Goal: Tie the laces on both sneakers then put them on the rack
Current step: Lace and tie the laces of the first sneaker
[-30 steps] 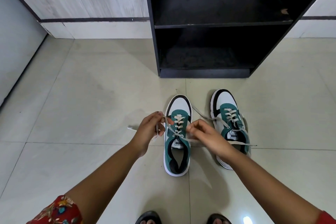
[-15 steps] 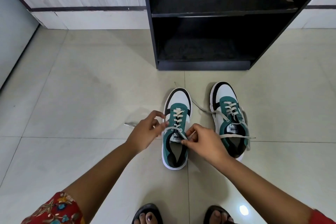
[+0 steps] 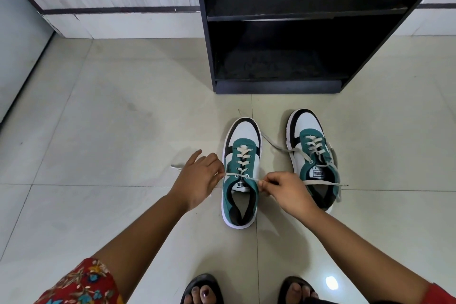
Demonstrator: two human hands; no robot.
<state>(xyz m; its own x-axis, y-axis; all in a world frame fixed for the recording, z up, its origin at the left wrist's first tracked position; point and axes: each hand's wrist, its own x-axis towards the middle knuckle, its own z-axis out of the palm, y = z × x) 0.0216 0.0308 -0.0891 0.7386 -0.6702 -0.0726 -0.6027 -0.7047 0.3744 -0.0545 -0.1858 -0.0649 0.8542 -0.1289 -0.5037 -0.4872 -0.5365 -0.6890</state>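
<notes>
Two green, white and black sneakers stand side by side on the tiled floor, toes toward the rack. My left hand (image 3: 200,180) pinches one lace end at the left side of the left sneaker (image 3: 241,173). On that shoe's right side, my right hand (image 3: 286,191) pinches the other lace end. The lace runs taut and flat across the top eyelets between both hands. The right sneaker (image 3: 313,155) has loose, untied laces trailing over its sides and onto the floor. The black shoe rack (image 3: 278,86) stands just beyond the sneakers, its shelves bare.
My feet in dark sandals (image 3: 202,289) are at the bottom edge, just behind the sneakers. A white wall with a dark stripe (image 3: 118,10) runs behind the rack. A pale panel (image 3: 19,52) borders the floor on the left.
Both hands have drawn apart sideways, pulling the left sneaker's lace ends tight and level across the tongue. The camera has tilted down slightly, showing more of my feet.
</notes>
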